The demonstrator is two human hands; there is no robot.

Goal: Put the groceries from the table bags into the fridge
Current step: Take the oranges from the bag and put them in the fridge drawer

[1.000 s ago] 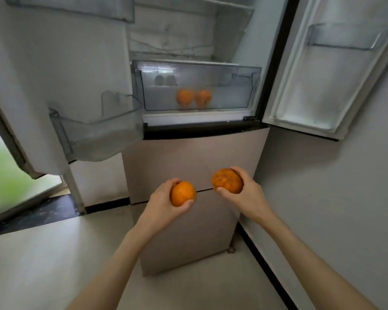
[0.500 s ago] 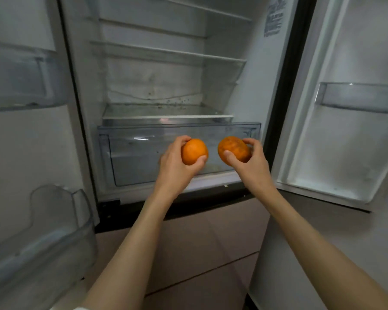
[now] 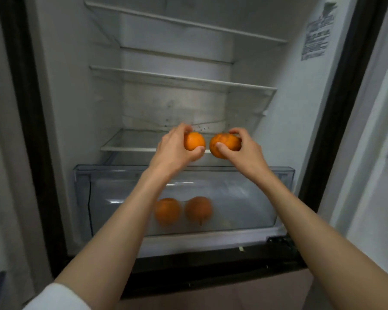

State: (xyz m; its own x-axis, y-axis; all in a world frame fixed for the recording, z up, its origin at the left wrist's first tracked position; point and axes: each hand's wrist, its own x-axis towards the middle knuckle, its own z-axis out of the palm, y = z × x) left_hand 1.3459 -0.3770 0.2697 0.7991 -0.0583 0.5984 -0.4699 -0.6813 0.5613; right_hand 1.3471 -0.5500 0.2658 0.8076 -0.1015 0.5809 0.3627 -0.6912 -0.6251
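Note:
I face the open fridge. My left hand (image 3: pixel 174 149) grips a smooth orange (image 3: pixel 195 141). My right hand (image 3: pixel 242 151) grips a second, wrinkled orange (image 3: pixel 225 144). Both fruits are held side by side, almost touching, above the clear crisper drawer (image 3: pixel 285 175) and in front of the lowest glass shelf (image 3: pixel 128 144). Inside the drawer lie two more oranges, one at left (image 3: pixel 168 210) and one at right (image 3: pixel 198 209), seen through its transparent front.
Two higher glass shelves (image 3: pixel 184 79) stand bare. The fridge's dark door seals (image 3: pixel 31 130) frame the opening left and right. The right door (image 3: pixel 381 153) stands open with a bin at its edge. A label (image 3: pixel 318 36) is stuck on the right inner wall.
I have come closer to the fridge and both hands have risen with their oranges, from in front of the drawer to above it at the lowest shelf's level.

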